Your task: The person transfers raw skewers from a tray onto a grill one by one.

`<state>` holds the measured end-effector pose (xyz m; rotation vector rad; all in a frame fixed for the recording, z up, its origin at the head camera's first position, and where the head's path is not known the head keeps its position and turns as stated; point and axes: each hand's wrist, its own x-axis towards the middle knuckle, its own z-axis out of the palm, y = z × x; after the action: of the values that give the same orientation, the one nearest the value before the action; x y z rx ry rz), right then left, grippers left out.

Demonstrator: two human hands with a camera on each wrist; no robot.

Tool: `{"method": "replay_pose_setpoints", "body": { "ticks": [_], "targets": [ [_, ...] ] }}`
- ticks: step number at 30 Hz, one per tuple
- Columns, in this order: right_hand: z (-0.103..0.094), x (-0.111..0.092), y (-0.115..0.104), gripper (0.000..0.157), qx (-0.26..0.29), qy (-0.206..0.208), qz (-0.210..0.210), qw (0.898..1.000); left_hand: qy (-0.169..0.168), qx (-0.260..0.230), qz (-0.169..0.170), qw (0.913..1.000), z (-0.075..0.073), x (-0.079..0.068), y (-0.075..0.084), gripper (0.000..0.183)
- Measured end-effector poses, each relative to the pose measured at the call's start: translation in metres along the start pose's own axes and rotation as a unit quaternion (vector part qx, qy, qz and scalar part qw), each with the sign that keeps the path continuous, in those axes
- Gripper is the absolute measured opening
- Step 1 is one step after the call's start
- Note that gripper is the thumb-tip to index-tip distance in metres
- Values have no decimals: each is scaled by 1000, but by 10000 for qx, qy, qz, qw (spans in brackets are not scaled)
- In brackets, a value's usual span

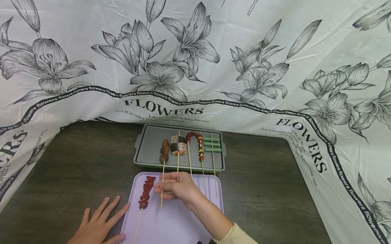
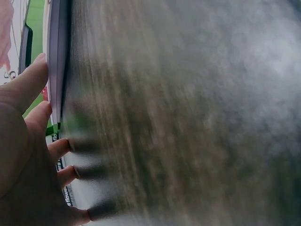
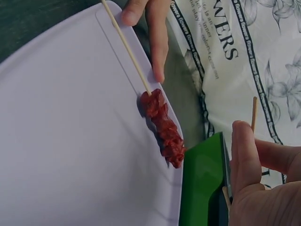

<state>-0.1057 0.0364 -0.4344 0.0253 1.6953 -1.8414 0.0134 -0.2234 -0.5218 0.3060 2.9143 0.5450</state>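
My right hand (image 1: 178,187) pinches the bare stick of a skewer of browned meat (image 1: 165,150). That meat lies over the left part of a grey rectangular pan (image 1: 148,138), while the stick's lower end reaches above the lilac tray (image 1: 173,227). On the tray's left side lies a skewer of dark red meat pieces (image 1: 146,193), also seen in the right wrist view as red meat (image 3: 162,127). My left hand (image 1: 98,223) is spread on the table at the tray's left edge. Its thumb and index finger touch the tray's rim (image 2: 56,61) in the left wrist view.
More skewers lie side by side in the pan: a dark-skinned chunk (image 1: 178,145), a curled dark red piece (image 1: 191,136), small mixed pieces (image 1: 200,148) and green sticks (image 1: 212,145). Their sticks overhang the tray. A flowered cloth (image 1: 198,63) hangs behind the dark wooden table (image 1: 262,184).
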Motion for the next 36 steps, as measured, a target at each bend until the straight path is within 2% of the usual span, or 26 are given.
{"method": "replay_pose_setpoints", "body": {
  "ticks": [5, 11, 15, 26, 36],
  "targets": [
    [-1, 9, -1, 36, 108, 41, -34, 9999, -32, -11, -18, 10000, 0, 0, 0, 75],
    [0, 19, -3, 32, 301, 261, -30, 9992, -87, -8, -73, 9999, 1, 0, -1, 76],
    [1, 21, -4, 33, 160, 283, -37, 9995, -67, -22, -68, 10000, 2, 0, -1, 75],
    [8, 11, -8, 47, -349, 321, -330, 9983, -9, 1, -28, 10000, 2, 1, 0, 75],
    [8, 2, -6, 54, -553, 261, -347, 9975, -74, 19, -56, 10000, 3, 1, -1, 75]
  ]
}}
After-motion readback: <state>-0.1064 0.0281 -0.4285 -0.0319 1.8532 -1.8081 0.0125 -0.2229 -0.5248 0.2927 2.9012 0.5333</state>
